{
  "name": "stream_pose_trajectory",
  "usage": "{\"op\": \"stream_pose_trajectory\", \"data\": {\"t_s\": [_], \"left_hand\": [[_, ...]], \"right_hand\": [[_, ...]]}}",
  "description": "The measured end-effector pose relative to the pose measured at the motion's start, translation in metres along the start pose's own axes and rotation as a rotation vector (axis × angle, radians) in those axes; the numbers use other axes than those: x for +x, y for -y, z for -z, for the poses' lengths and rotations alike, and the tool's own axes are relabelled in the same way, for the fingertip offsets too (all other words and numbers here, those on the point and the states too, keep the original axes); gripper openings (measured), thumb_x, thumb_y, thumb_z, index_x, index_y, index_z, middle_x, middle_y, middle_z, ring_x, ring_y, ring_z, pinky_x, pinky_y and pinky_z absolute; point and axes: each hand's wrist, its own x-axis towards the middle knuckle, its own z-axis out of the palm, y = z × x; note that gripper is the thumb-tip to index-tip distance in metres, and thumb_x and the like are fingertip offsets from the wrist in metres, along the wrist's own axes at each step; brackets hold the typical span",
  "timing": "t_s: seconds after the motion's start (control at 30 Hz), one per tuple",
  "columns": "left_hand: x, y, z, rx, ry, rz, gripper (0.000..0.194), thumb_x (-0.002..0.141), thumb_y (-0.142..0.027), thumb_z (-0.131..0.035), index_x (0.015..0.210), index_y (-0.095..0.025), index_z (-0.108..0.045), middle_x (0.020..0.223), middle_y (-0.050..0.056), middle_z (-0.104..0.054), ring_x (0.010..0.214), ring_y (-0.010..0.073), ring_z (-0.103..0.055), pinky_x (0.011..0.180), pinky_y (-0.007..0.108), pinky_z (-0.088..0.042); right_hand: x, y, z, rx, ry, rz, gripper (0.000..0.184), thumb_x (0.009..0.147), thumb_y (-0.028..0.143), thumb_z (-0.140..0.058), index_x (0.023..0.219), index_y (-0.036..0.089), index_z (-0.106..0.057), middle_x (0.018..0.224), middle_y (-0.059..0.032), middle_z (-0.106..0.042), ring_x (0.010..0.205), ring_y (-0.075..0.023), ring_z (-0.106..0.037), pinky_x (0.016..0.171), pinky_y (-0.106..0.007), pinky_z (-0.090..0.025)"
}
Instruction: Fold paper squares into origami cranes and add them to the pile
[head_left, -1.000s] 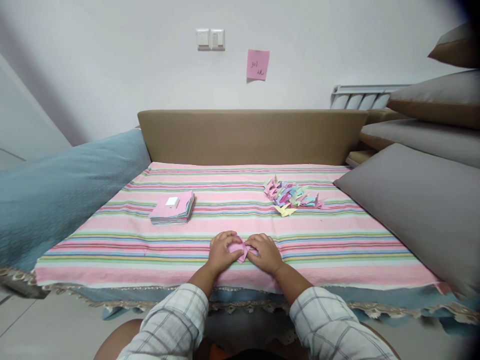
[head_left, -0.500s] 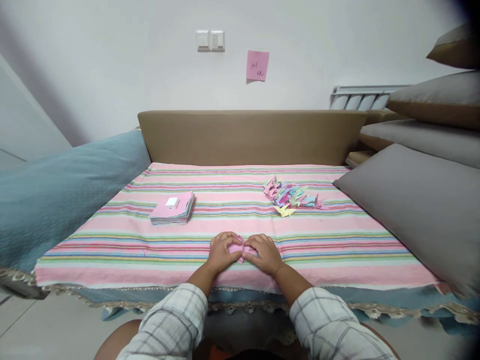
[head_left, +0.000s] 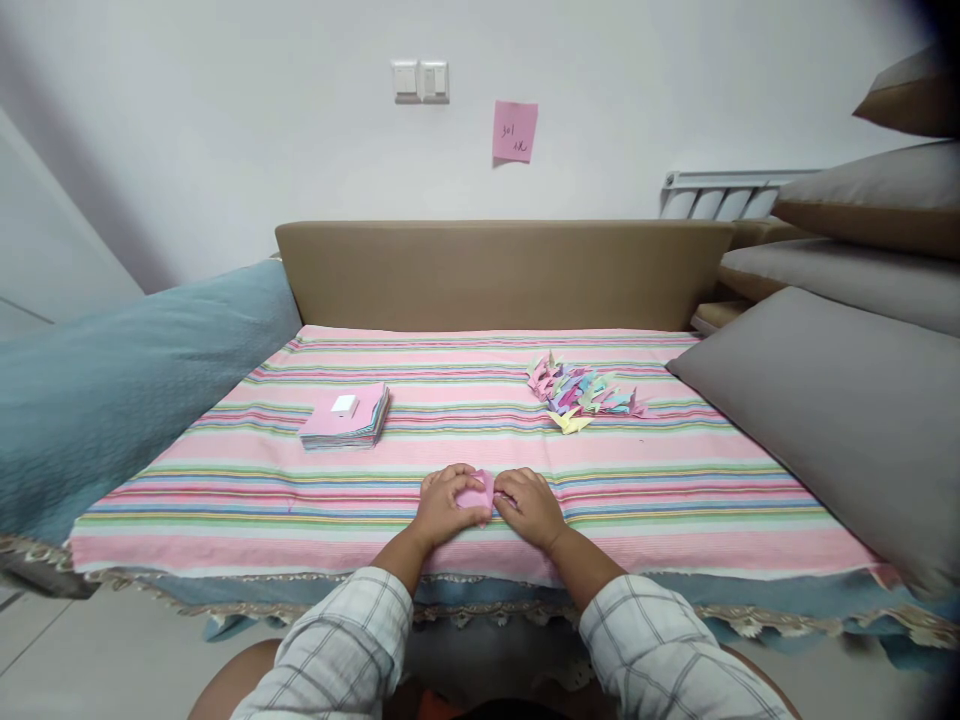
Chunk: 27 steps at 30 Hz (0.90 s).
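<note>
Both my hands rest on the striped cloth (head_left: 675, 500) near its front edge, pinching one small pink piece of folded paper (head_left: 477, 495) between them. My left hand (head_left: 442, 506) curls its fingers over the paper's left side. Fingers bent, my right hand (head_left: 529, 506) holds the paper's right side. A stack of square coloured papers (head_left: 346, 419) with a small white block on top lies further back on the left. A heap of folded paper figures (head_left: 581, 391) in pastel colours lies back on the right.
A teal blanket (head_left: 127, 380) rises along the left. Grey cushions (head_left: 840, 400) are stacked on the right. A tan headboard (head_left: 495, 272) closes the back, under a wall with switches and a pink note (head_left: 515, 131).
The pink paper between my fingers looks more gathered and smaller than a second ago; my hands have closed in slightly on it. Nothing else has moved.
</note>
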Motion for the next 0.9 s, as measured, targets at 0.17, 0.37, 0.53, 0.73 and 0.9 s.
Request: {"op": "stream_pose_trajectory", "data": {"t_s": [0.17,0.37,0.53,0.73,0.9], "left_hand": [[-0.0005,0.0,0.0015,0.073,0.057,-0.042,0.065,0.042,-0.051,-0.082,0.102,-0.03,-0.066,0.126,0.004,-0.053,0.118,0.0293,-0.045,0.103,0.046,-0.025],[-0.0007,-0.0017,-0.0005,0.09,0.025,-0.028,0.055,0.051,-0.051,-0.078,0.1,-0.03,-0.066,0.133,0.004,-0.051,0.119,0.0278,-0.046,0.102,0.047,-0.026],[-0.0014,-0.0008,-0.0018,0.067,-0.016,-0.029,0.046,0.058,-0.048,-0.076,0.099,-0.03,-0.066,0.128,0.003,-0.056,0.118,0.0261,-0.048,0.103,0.046,-0.027],[-0.002,-0.0004,-0.0025,0.052,-0.063,-0.05,0.03,0.068,-0.041,-0.069,0.095,-0.028,-0.067,0.122,0.003,-0.061,0.113,0.0245,-0.052,0.101,0.044,-0.031],[-0.0015,-0.0026,-0.0031,0.061,-0.077,-0.037,0.024,0.07,-0.035,-0.066,0.093,-0.028,-0.068,0.118,0.0,-0.063,0.11,0.0227,-0.054,0.101,0.044,-0.032]], "right_hand": [[0.0005,0.0014,0.0012,-0.008,0.01,-0.008,0.016,0.085,0.027,-0.05,0.095,0.025,-0.063,0.102,-0.0013,-0.064,0.093,-0.0189,-0.049,0.079,-0.032,-0.031],[0.0003,0.0015,0.0013,-0.017,0.029,-0.024,0.019,0.083,0.026,-0.052,0.099,0.024,-0.063,0.104,-0.0018,-0.063,0.095,-0.0192,-0.048,0.079,-0.032,-0.031],[0.0,0.0015,0.0015,-0.024,0.029,-0.018,0.023,0.083,0.027,-0.053,0.103,0.025,-0.062,0.103,-0.0009,-0.063,0.095,-0.0186,-0.048,0.079,-0.03,-0.031],[0.0002,0.0008,0.0008,-0.026,0.02,-0.017,0.018,0.084,0.028,-0.051,0.097,0.024,-0.063,0.101,-0.0013,-0.062,0.094,-0.0182,-0.048,0.079,-0.03,-0.031],[0.0001,0.0003,-0.0006,-0.03,0.008,-0.009,0.015,0.085,0.029,-0.051,0.093,0.023,-0.063,0.098,-0.0021,-0.062,0.092,-0.0184,-0.048,0.078,-0.031,-0.032]]}}
